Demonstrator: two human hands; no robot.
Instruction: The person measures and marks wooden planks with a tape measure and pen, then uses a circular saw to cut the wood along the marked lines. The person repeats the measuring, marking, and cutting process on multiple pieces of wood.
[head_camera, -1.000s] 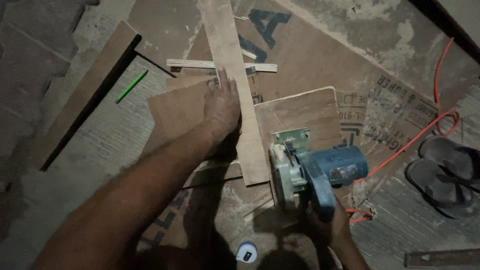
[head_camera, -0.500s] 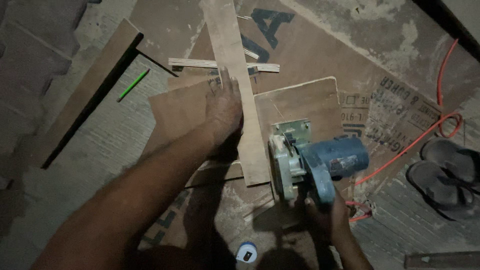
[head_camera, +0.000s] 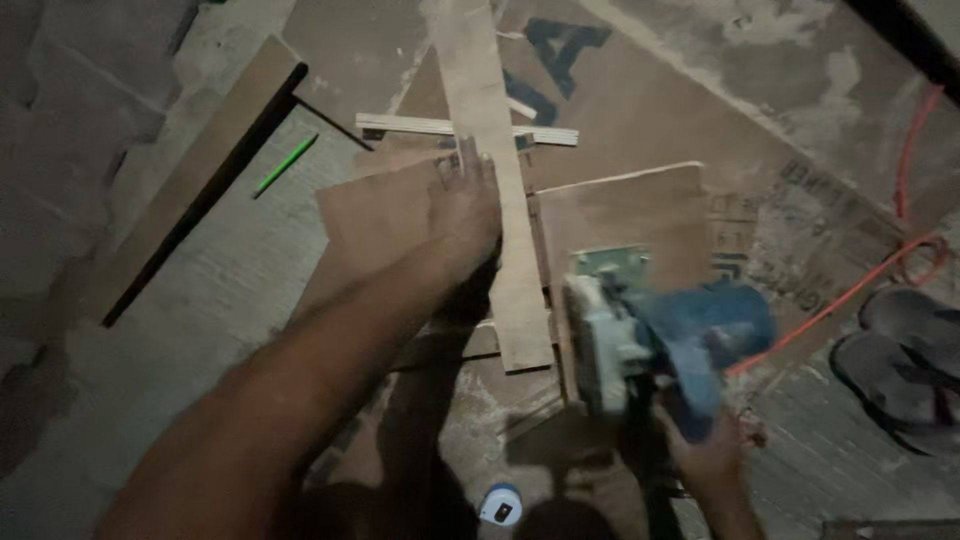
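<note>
My left hand (head_camera: 468, 210) presses flat on a long narrow wooden plank (head_camera: 490, 150) that lies lengthwise over a brown plywood sheet (head_camera: 640, 205). My right hand (head_camera: 708, 455) grips the handle of a blue circular saw (head_camera: 665, 335), whose metal base rests on the plywood just right of the plank's near end. The saw is blurred. An orange power cord (head_camera: 850, 290) runs from the saw to the right.
A thin pale wood strip (head_camera: 420, 126) lies crosswise under the plank. A green pencil (head_camera: 285, 165) and a dark-edged board (head_camera: 200, 190) lie at left. Dark sandals (head_camera: 910, 360) sit at right. A small round white-and-blue object (head_camera: 500, 505) is near the bottom.
The saw has drawn back toward me and to the right, now blurred with motion. My left hand stays pressed on the plank.
</note>
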